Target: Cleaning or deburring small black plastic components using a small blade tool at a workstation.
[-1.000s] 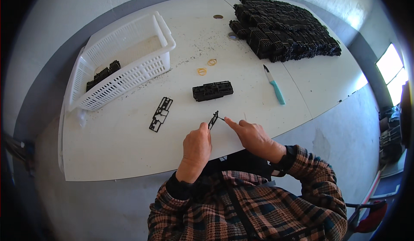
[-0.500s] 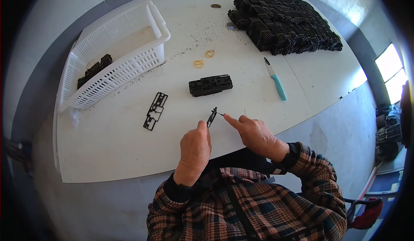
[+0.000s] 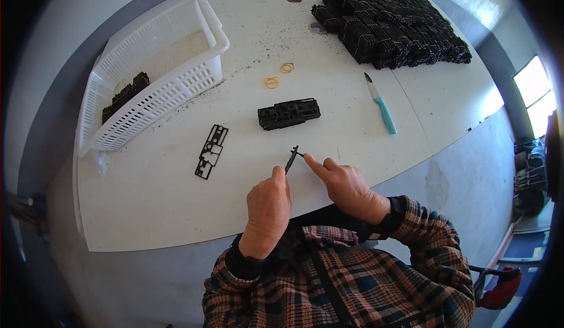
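Observation:
My left hand is closed on a black plastic frame, turned nearly edge-on with its far end sticking out past the thumb. Close beside that end, my right hand is closed with its index finger stretched along a thin dark tool; only the tool's tip shows, at or very near the frame's edge. Its handle is hidden in the palm. Beyond my hands lies a stack of black plastic frames. A single flat black frame with cut-outs rests to the left.
A white slatted basket at the far left holds some black frames. Banded bundles of frames are piled at the back right. A knife with a turquoise handle and yellow rubber bands lie on the white table.
The frame in my left hand has turned more edge-on, its cut-outs now barely showing. My right hand stays beside it with the tool's tip close to the frame. The view has shifted slightly.

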### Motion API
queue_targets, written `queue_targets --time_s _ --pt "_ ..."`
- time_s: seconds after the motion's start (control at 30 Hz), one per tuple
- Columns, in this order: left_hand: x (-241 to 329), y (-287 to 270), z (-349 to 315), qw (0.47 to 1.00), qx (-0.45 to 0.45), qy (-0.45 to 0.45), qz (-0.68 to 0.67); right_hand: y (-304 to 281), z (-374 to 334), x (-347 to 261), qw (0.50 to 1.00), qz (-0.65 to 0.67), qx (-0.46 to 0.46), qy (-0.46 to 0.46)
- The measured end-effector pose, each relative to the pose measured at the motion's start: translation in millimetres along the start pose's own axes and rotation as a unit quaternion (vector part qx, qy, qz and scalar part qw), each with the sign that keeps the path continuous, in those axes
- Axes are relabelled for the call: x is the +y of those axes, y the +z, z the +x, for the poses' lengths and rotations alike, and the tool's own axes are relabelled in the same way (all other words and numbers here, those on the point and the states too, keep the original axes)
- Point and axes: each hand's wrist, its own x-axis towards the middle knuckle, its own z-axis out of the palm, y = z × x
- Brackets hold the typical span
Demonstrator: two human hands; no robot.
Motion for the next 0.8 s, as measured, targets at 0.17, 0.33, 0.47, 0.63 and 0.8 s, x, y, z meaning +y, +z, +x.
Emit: queue_targets --time_s 0.17,0.33,0.47,0.63,0.8 --pt "2.5 -0.5 -1.2 1.000 0.004 0.007 0.017 0.9 -1.2 2.4 1.000 -0.001 0.002 -0.021" --pt "-1.0 -0.5 2.0 0.999 0.022 0.028 0.039 -5.7 -1.3 6.9 0.999 0.025 0.011 -0.026" --pt "-1.1 -4.5 3.0 1.000 0.020 0.007 0.009 -11.3 -16.0 2.8 0.999 0.033 0.032 -0.017" --pt "-2.9 -7.2 5.1 1.000 0.009 -0.007 -0.018 -19.5 -20.8 1.9 0.998 0.034 0.044 -0.004" --pt "-2.9 -4.9 3.1 1.000 0.009 -0.001 -0.010 -19.8 -15.2 -0.6 0.999 0.033 0.043 -0.005"
